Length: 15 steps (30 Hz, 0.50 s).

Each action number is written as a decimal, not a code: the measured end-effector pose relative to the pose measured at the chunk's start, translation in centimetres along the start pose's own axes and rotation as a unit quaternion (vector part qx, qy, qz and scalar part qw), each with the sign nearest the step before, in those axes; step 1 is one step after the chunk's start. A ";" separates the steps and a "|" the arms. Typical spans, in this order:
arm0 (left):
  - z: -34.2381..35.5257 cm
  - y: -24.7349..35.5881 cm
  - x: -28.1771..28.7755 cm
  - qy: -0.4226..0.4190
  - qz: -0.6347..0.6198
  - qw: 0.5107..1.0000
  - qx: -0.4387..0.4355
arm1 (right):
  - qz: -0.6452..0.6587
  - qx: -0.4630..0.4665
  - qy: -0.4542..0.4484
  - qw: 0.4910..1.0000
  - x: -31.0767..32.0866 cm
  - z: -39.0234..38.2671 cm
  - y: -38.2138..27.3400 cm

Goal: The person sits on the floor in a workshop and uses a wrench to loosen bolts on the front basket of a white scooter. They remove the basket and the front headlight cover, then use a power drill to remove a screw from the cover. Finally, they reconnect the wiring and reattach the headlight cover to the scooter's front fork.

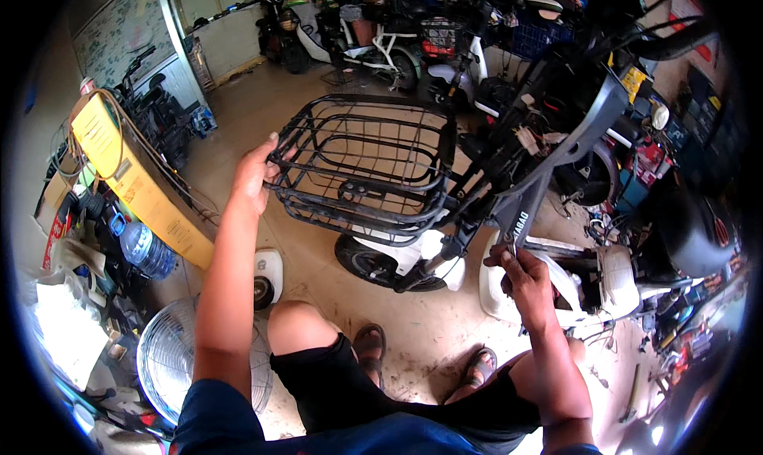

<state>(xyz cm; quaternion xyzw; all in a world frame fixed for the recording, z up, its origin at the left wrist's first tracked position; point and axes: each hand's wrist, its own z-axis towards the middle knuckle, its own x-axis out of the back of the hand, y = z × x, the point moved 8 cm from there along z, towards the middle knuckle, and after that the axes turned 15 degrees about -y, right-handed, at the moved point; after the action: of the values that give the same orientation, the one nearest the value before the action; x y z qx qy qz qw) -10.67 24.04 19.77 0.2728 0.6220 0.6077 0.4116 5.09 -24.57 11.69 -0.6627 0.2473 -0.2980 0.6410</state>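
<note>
A black wire basket [362, 149] is mounted at the front of a partly bare two-wheeled scooter, above its white mudguard [449, 260] and front wheel [358, 260]. My left hand [261, 173] grips the basket's left end. My right hand [520, 268] is closed at the lower end of a long black body part [556, 161] with white lettering, beside the handlebar assembly; what exactly its fingers hold there is too small to make out. A white body panel [501, 288] sits just right of and below my right hand.
A tall yellow appliance [139, 177], water jug [143, 248] and metal fan [165, 360] stand left. Parked scooters [389, 61] line the back. A black box [687, 232] and piled parts crowd the right. My sandalled feet rest on the tiled floor [310, 280].
</note>
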 end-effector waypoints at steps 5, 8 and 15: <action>-2.8 0.1 -1.5 0.022 0.015 0.999 -0.024 | -0.007 -0.009 -0.001 1.000 0.6 -0.1 0.9; -3.7 0.2 -1.4 0.024 0.046 0.998 -0.033 | -0.017 -0.012 -0.009 1.000 0.5 -0.2 0.6; -3.4 4.8 -1.8 0.066 0.408 0.910 -0.028 | 0.009 -0.001 -0.011 1.000 0.3 -0.5 0.4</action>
<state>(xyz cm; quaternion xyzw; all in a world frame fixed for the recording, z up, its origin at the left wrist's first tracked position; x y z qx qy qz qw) -13.38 21.22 24.59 0.4499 0.4650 0.7567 0.0935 5.01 -25.15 11.31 -0.6643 0.2471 -0.2847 0.6454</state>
